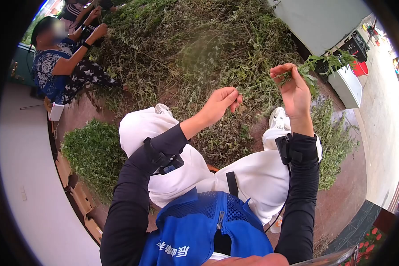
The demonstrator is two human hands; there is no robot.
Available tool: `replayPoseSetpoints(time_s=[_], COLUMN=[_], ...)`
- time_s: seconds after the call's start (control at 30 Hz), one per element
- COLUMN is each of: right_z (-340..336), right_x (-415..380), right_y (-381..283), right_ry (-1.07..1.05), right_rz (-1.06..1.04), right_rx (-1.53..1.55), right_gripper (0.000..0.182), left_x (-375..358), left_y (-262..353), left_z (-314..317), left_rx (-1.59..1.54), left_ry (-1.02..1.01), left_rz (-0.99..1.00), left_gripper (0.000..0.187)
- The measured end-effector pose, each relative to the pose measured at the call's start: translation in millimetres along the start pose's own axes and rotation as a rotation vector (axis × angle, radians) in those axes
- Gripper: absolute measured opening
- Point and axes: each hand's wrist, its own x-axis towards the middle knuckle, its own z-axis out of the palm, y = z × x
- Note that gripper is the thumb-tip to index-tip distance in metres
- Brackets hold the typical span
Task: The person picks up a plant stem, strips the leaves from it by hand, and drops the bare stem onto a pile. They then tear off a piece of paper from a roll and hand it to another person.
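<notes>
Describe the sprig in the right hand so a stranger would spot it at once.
Find the big plant heap filling the upper middle, then follow it right to the person's right hand. The leafy sprig there fans out past the hand toward the red bucket. Unlike the tangled heap, it is held up, with bright green leaves.

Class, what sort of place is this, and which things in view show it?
Probably a sheltered plant-handling work area: a big heap of leafy stalks spreads ahead, a white wall stands at the left, and another person is at the heap's edge.
</notes>
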Motion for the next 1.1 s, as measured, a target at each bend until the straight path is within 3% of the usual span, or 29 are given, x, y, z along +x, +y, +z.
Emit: replayPoseSetpoints(time_s=[0.17,0.3,0.37,0.4,0.47,0.67,0.83,0.9,1.03,1.1], right_z=[-8,-53,-59,-68,-81,-68,-51,-51,5,22], right_x=[5,17,15,13,8,-3,-1,-2,-12,-19], right_y=[-1,-17,-33,-38,-41,-23,-8,9,56,79], right_ry=[0.069,0.095,0.437,0.432,0.641,0.524,0.493,0.233,0.079,-0.071], right_rz=[-0.022,-0.194,-0.307,-0.303,-0.35,-0.247,-0.122,-0.027,0.141,0.186], right_rx=[-0.007,0.26,0.118,0.117,0.025,-0.068,-0.063,-0.121,-0.52,-0.448], right_gripper=[0.026,0.024,0.024,0.024,0.022,0.021,0.013,0.007,0.022,0.028], left_x=[1,2,0,0,-1,-5,2,4,8,12], left_y=[7,1,-4,-8,-6,-5,3,5,15,20], left_z=[-2,-19,-32,-42,-47,-66,-71,-72,-68,-66], left_rx=[-0.036,-0.045,-0.213,-0.293,-0.394,-0.725,-0.786,-0.846,-0.856,-0.898], left_ry=[0.033,0.087,0.274,0.323,0.371,0.439,0.584,0.557,0.511,0.478], left_rz=[-0.08,-0.111,-0.19,-0.235,-0.218,-0.103,-0.069,-0.011,0.038,0.068], left_gripper=[0.026,0.023,0.02,0.017,0.016,0.017,0.021,0.02,0.02,0.02])
